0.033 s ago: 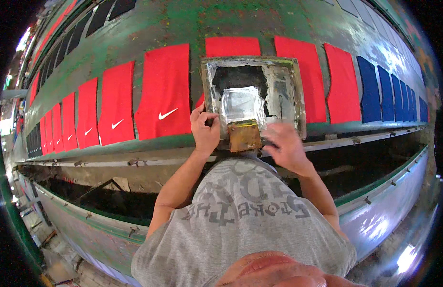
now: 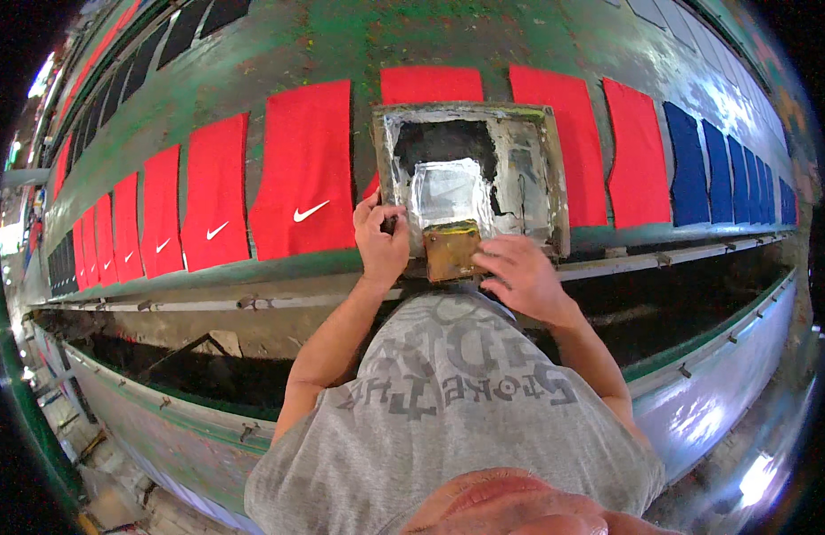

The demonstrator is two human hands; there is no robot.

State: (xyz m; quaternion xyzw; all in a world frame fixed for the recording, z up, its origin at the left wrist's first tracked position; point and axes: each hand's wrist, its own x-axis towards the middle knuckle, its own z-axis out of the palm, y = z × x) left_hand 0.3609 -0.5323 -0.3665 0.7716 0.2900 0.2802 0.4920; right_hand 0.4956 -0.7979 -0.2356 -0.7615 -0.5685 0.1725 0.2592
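A screen-printing frame (image 2: 560, 192) lies over one of the red fabric pieces on the long green table. Its mesh has a pale square window (image 2: 448, 189) bordered by black and grey patches. My left hand (image 2: 382, 242) is closed on the frame's lower left edge, fingers curled. At the frame's near edge a brown squeegee block (image 2: 451, 253) with a yellowish upper edge rests tilted. My right hand (image 2: 525, 275) has its fingertips closed at the block's right edge; the fingers are slightly blurred.
Red fabric pieces (image 2: 307, 152) with a white mark run along the table to the left; plain red pieces (image 2: 638, 152) and navy ones (image 2: 687, 165) lie to the right. A rail (image 2: 323, 301) follows the table's near edge. Behind me stands another table (image 2: 697, 406).
My right hand has moved slightly left, from beside the squeegee block onto its right edge. The left hand stays on the frame.
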